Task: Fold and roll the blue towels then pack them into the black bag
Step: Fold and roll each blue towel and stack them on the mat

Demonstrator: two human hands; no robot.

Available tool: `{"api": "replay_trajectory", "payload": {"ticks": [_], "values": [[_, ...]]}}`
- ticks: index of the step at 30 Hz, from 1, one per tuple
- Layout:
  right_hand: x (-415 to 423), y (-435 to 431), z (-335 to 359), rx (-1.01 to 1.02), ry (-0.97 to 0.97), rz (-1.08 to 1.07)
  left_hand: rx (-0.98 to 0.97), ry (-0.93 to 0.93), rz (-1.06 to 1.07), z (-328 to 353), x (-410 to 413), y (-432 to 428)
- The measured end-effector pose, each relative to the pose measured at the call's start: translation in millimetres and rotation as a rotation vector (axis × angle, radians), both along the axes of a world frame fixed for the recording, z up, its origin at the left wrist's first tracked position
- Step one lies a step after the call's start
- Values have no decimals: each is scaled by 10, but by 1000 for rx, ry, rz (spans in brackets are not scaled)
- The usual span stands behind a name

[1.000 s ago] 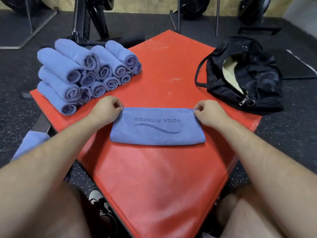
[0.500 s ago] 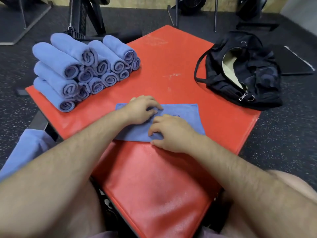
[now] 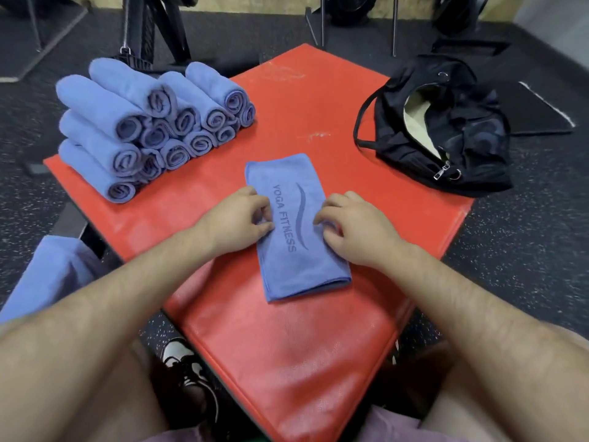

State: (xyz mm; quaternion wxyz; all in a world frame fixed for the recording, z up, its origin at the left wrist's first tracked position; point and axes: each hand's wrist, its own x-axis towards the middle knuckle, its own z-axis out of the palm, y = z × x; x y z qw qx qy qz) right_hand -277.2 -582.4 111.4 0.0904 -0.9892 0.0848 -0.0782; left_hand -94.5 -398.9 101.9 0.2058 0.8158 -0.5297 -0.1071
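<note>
One loose blue towel (image 3: 47, 269) at 8 o'clock. At least twelve rolled towels (image 3: 153, 129) stacked at 10 o'clock. One folded towel (image 3: 296, 266) at centre, pinched at its left edge by left hand (image 3: 236, 223), at its right edge by curled fingers of right hand (image 3: 357, 231). One black bag (image 3: 471, 138), unzipped, at 2 o'clock.

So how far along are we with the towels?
Done: a pile of rolled towels sits on the red mat, at its left corner. In hand: one folded towel lies flat, the left hand and right hand pinching its sides, not yet rolled. Left: rolling it, the loose blue cloth at lower left, and all the packing; the open bag shows no towel inside.
</note>
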Motion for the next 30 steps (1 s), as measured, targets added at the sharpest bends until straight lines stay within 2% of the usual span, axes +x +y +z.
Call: {"api": "replay_trajectory", "payload": {"ticks": [3,5,8,11,13,16,18,21,30], "values": [[-91,142,-22,81,92,75,-43,0,-92,-65,-121,73],[-141,127,-45,102,132,35,-30,-35,-95,-160,-175,120],[-252,84,-59,191,117,-62,-51,-95,-79,-248,-221,184],[-342,168,-51,304,109,-37,-46,-97,-120,-239,-204,201],[-375,251,-49,306,126,-9,-60,-170,-137,-223,-193,200],[-402,339,-16,160,92,29,-69,-297,-121,-102,-329,218],[-409,402,24,147,61,119,-92,-220,-257,-37,-494,231],[-459,452,25,217,123,252,-54,-23,-442,-25,-698,287],[-636,244,-67,247,161,308,-78,-11,-418,-116,-564,749]]}}
